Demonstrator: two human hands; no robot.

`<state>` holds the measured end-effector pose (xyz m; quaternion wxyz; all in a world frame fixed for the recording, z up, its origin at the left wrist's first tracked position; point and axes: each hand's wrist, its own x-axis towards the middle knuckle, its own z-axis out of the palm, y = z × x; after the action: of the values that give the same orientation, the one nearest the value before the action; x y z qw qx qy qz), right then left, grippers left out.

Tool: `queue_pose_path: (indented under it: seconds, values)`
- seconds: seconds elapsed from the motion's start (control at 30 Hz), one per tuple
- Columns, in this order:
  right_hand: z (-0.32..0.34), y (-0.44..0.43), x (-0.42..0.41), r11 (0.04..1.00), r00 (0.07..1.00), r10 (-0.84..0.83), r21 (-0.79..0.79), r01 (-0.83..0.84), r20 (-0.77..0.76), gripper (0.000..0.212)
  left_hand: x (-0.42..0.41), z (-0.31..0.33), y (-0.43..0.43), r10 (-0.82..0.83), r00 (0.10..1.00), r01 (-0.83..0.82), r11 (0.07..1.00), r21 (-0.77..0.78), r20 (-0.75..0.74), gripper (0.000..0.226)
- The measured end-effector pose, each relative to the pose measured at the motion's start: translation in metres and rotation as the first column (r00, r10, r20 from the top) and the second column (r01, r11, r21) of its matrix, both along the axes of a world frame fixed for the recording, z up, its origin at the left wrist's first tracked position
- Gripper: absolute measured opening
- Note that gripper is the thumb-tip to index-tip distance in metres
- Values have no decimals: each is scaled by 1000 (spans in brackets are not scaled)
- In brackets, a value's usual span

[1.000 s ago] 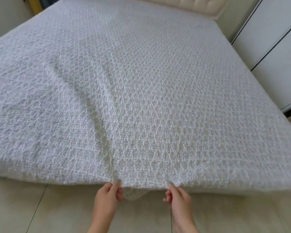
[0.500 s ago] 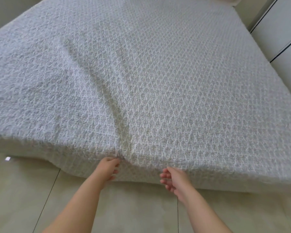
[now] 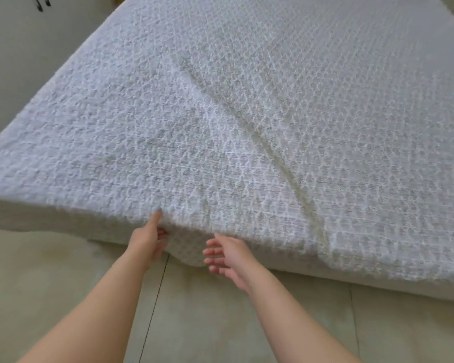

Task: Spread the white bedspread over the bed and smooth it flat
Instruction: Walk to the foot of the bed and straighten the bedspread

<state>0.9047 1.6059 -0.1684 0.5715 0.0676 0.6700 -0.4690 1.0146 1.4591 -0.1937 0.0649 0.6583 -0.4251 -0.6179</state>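
The white textured bedspread (image 3: 247, 113) covers the whole bed and hangs over its near edge. A long crease (image 3: 273, 158) runs diagonally from the middle down to that edge. My left hand (image 3: 148, 239) pinches the overhanging fabric at the edge, thumb on top and fingers curled underneath. My right hand (image 3: 228, 255) hovers just in front of the drooping flap (image 3: 189, 252), fingers straight and spread, holding nothing.
Beige tiled floor (image 3: 220, 323) lies in front of the bed. A pale wall or cabinet (image 3: 24, 48) with dark handles (image 3: 42, 2) stands to the left of the bed.
Both hands have shifted left along the bed's near edge. My right hand has let go of the fabric and spread its fingers; my left hand has taken a new pinch further left.
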Motion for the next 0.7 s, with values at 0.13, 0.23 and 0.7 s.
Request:
queue_pose_path:
  seconds: [0.13, 0.23, 0.7]
  values:
    - [-14, -78, 50, 996, 993, -87, 17, 86, 86, 39, 56, -9, -80, 79, 995, -75, 994, -78, 54, 67]
    - [-23, -127, 91, 987, 981, -152, 67, 145, 118, 46, 99, -15, -131, 67, 995, -62, 996, -68, 77, 69]
    - [5, -219, 147, 870, 882, -468, 202, 449, 52, 34, 172, 1, -237, -149, 988, 152, 983, -102, 38, 35]
